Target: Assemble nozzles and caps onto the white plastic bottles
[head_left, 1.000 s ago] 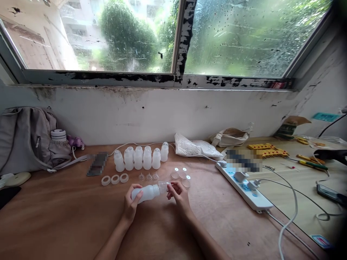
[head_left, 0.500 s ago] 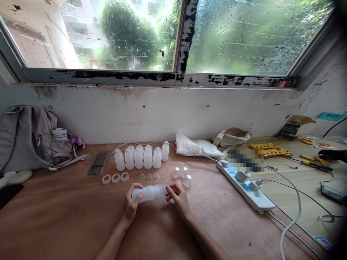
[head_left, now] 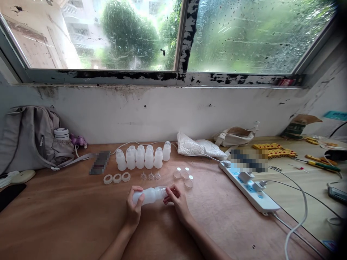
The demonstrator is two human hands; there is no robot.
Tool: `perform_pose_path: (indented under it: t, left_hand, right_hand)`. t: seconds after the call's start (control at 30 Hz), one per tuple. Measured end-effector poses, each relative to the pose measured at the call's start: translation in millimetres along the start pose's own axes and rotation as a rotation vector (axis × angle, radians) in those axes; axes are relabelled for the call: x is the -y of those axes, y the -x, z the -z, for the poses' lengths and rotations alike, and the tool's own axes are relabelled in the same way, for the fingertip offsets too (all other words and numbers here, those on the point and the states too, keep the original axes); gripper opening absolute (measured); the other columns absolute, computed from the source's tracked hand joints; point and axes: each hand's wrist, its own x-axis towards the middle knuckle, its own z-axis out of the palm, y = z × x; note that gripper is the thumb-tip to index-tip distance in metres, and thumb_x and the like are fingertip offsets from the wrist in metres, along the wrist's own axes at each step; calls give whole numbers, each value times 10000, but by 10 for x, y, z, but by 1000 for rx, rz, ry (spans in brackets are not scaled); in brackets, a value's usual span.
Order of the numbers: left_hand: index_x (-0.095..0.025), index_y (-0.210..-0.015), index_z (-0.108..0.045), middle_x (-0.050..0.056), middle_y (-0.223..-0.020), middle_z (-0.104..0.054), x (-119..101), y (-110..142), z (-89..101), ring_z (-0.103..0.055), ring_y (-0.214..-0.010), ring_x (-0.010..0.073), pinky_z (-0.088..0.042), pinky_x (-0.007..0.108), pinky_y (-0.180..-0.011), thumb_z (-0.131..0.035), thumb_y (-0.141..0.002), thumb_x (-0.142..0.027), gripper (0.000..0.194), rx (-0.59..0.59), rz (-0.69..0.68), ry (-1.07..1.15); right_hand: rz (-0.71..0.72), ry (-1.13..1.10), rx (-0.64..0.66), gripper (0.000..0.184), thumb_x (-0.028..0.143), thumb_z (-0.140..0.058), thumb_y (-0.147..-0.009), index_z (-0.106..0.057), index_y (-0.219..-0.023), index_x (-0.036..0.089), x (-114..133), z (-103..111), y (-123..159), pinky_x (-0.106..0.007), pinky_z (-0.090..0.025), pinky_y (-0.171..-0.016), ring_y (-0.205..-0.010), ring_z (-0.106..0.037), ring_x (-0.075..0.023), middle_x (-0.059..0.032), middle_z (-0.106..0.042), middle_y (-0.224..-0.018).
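A frosted white baby bottle (head_left: pixel 148 196) lies sideways in my left hand (head_left: pixel 133 204), whose fingers and thumb wrap round its base end. At the other end sits a clear cap (head_left: pixel 160 192), gripped between the thumb and fingers of my right hand (head_left: pixel 176 200). Behind the hands, in short rows, are white screw rings (head_left: pixel 117 178), clear bottle nipples (head_left: pixel 150 176), and clear round covers (head_left: pixel 185 175) with small white discs near them. Several more frosted bottles (head_left: pixel 140 157) stand upright farther back, one of them set apart on the right.
A white power strip (head_left: pixel 248 187) with plugs and cables runs along the right of the brown table (head_left: pixel 67 213). Near the wall lie a white plastic package (head_left: pixel 200 146) and a beige bag (head_left: pixel 234 136). A grey backpack (head_left: pixel 29 137) rests at the left, beside a blurred-out flat object (head_left: pixel 100 162).
The camera view has shifted slightly, so the table's things appear a little farther right. Both hands keep nearly the same hold on the bottle and its cap.
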Motion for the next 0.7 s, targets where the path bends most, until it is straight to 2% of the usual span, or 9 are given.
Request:
perform_pose_path:
  t: [0.13, 0.43, 0.57, 0.7]
  left_hand:
    - [-182, -756, -502, 29, -753, -538, 1, 59, -7, -547, -745, 198, -423, 288, -690, -476, -753, -333, 153, -39, -32, -39]
    - [-191, -703, -493, 31, -713, -515, -43, 97, 12, -542, -718, 197, -432, 304, -664, -480, -745, -275, 95, -93, -232, -120]
    - [-192, -710, -486, 33, -726, -510, 18, 71, 29, -537, -727, 194, -440, 310, -664, -475, -751, -271, 90, -37, -241, -140]
    - [-190, -713, -489, 31, -730, -515, 65, 55, 12, -544, -737, 197, -437, 308, -669, -475, -752, -297, 115, -37, -220, -133]
  right_hand:
    - [5, -4, 7, 335, 469, -617, -688, -506, -626, 160, 2, -29, 26, -249, -477, -448, -443, -584, -141, -4, -594, -512]
    - [-4, 17, 58, 300, 443, -608, -706, -508, -625, 172, 28, -69, 69, -268, -481, -491, -464, -571, -139, 6, -586, -554]
    - [-36, 23, 75, 303, 454, -610, -697, -496, -628, 182, 3, -65, 70, -277, -476, -486, -447, -565, -144, 15, -585, -552]
    - [-35, 9, 68, 299, 450, -610, -700, -498, -630, 182, -27, -58, 61, -274, -474, -489, -453, -569, -144, 13, -591, -563]
